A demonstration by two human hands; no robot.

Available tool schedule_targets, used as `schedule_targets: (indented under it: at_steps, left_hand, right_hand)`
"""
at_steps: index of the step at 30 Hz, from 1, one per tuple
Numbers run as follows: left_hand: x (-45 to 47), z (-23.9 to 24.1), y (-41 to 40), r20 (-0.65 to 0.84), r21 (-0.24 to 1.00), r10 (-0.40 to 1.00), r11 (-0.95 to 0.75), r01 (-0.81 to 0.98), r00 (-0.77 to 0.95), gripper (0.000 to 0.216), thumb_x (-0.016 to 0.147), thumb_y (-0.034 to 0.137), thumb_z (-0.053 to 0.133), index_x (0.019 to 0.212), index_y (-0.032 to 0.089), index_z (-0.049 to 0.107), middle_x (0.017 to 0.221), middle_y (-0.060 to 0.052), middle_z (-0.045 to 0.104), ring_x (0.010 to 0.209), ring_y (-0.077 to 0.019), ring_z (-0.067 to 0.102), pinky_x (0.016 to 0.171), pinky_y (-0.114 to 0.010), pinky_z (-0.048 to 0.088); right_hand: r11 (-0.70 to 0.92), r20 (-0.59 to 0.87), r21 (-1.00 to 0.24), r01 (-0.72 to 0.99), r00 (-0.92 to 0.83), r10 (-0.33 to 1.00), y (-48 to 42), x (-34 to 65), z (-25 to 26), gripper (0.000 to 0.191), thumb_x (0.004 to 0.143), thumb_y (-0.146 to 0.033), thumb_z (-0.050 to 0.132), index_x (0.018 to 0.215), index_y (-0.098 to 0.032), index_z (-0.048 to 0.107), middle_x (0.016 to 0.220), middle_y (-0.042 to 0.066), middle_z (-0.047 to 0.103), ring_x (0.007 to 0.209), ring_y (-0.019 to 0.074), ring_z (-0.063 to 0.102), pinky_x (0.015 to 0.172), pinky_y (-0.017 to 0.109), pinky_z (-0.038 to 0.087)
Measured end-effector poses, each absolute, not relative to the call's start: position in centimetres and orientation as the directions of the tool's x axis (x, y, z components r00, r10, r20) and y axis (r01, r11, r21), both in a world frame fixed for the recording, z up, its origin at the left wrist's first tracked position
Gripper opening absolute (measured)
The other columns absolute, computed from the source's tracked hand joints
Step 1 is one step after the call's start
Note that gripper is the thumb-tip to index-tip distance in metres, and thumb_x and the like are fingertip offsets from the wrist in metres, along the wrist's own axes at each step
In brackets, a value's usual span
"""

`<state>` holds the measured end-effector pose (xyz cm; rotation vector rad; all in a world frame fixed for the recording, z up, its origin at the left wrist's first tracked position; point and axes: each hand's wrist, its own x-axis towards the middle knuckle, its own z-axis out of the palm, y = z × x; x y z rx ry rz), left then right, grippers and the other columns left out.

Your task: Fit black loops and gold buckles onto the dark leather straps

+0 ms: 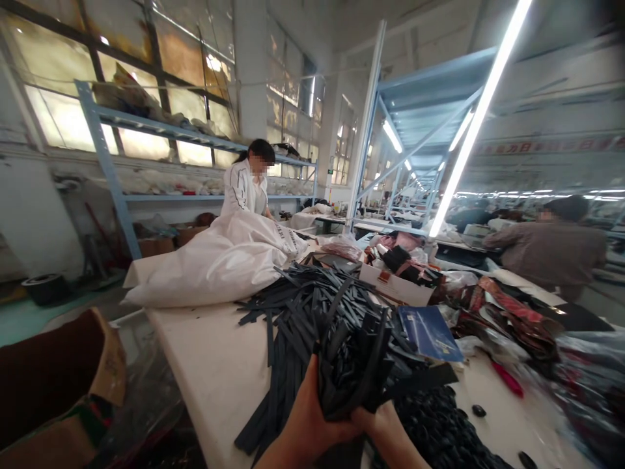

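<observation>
A thick bunch of black strips (349,374) is held up in front of me, its loose ends fanning out at the top. My left hand (310,417) wraps round its left side, thumb pointing up. Against the lower right of the bunch is my right hand (383,426), closed on it, with most of its fingers hidden. Behind and left of the hands, a large heap of flat black strips (293,316) spreads over the pale table (190,358). Many small round black pieces (439,423) lie to the right of my right hand.
A white sack (219,260) lies at the table's far left, with a co-worker (247,182) behind it. Right of the heap are a blue booklet (430,332), a white box (395,286) and reddish material (512,312). A cardboard box (58,384) stands lower left.
</observation>
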<state>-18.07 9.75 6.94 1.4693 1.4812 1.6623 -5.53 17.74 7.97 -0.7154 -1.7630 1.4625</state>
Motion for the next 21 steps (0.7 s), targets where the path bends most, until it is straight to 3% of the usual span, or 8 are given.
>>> schedule_targets:
  at_steps: [3, 5, 10, 16, 21]
  left_hand:
    - [-18.2, 8.8, 9.1, 0.437, 0.885, 0.85, -0.349, 0.307, -0.293, 0.116, 0.052, 0.035, 0.081, 0.138, 0.019, 0.006, 0.134, -0.013, 0.037, 0.123, -0.0302, 0.036, 0.107, -0.043, 0.029]
    - [-18.4, 8.8, 8.6, 0.445, 0.883, 0.859, -0.375, 0.282, -0.251, 0.126, 0.048, 0.034, 0.084, 0.139, 0.021, -0.002, 0.137, -0.013, 0.033, 0.126, -0.0303, 0.033, 0.109, -0.043, 0.025]
    - [-18.3, 5.5, 8.6, 0.475, 0.872, 0.87, -0.446, 0.201, -0.13, 0.131, 0.048, 0.028, 0.084, 0.139, 0.02, -0.01, 0.141, -0.014, 0.027, 0.129, -0.0291, 0.027, 0.111, -0.045, 0.017]
    - [-17.9, 6.1, 9.9, 0.416, 0.898, 0.861, -0.339, 0.281, -0.293, 0.108, 0.057, 0.02, 0.075, 0.139, 0.019, 0.004, 0.138, -0.012, 0.032, 0.127, -0.0272, 0.032, 0.108, -0.043, 0.025]
    - [-21.0, 11.1, 11.5, 0.302, 0.952, 0.876, -0.258, 0.164, -0.376, 0.092, 0.059, 0.026, 0.076, 0.134, 0.018, 0.023, 0.126, -0.01, 0.048, 0.113, -0.0261, 0.048, 0.099, -0.039, 0.039]
  right_hand:
    - [0.159, 0.122, -0.987, 0.017, -0.561, 0.819, 17.7, -5.0, 7.6, 0.036, 0.048, -0.033, 0.07, 0.083, -0.021, 0.066, 0.085, 0.007, 0.068, 0.094, 0.0331, 0.056, 0.09, 0.047, 0.043]
    - [0.128, 0.066, -0.99, 0.064, -0.589, 0.805, 17.6, -4.5, 7.1, 0.037, 0.049, -0.034, 0.07, 0.085, -0.025, 0.066, 0.084, 0.005, 0.068, 0.096, 0.0331, 0.056, 0.09, 0.047, 0.043]
    - [0.168, 0.068, -0.982, 0.089, -0.66, 0.748, 17.4, -4.2, 5.8, 0.04, 0.052, -0.036, 0.069, 0.09, -0.023, 0.066, 0.085, 0.008, 0.068, 0.095, 0.0325, 0.057, 0.089, 0.047, 0.043]
    - [0.148, 0.151, -0.988, -0.045, -0.495, 0.856, 18.4, -6.2, 6.4, 0.061, 0.05, -0.05, 0.071, 0.099, -0.015, 0.061, 0.103, 0.012, 0.065, 0.106, 0.035, 0.052, 0.097, 0.047, 0.037]
    - [-0.151, -0.01, -0.958, -0.245, -0.496, 0.868, 18.3, -10.6, 10.9, 0.069, 0.063, -0.048, 0.067, 0.122, -0.02, 0.045, 0.116, 0.008, 0.06, 0.108, 0.0255, 0.054, 0.096, 0.04, 0.042]
